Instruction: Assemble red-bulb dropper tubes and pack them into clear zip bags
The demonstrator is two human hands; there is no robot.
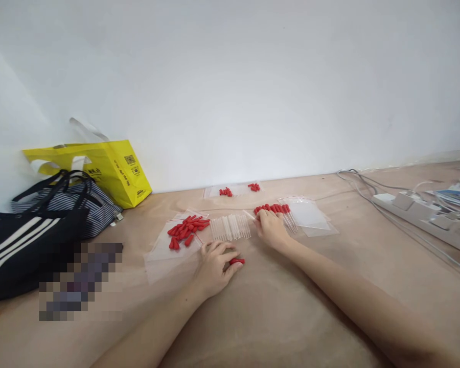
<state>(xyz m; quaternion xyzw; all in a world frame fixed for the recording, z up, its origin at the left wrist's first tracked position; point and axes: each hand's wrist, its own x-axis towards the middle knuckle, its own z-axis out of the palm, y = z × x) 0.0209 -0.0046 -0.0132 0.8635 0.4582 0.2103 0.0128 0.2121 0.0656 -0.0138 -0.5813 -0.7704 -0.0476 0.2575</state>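
Note:
My left hand rests on the table with its fingers closed round a red rubber bulb. A thin clear tube is pinched in my right hand, beside a row of red-topped droppers. Between the hands and a little behind them lies a row of clear tubes. To its left, a pile of loose red bulbs sits on clear plastic bags.
More clear bags lie right of the droppers. Small red bulbs are near the wall. A yellow bag, a striped bag and a black bag stand at left. A white power strip with cables is at right.

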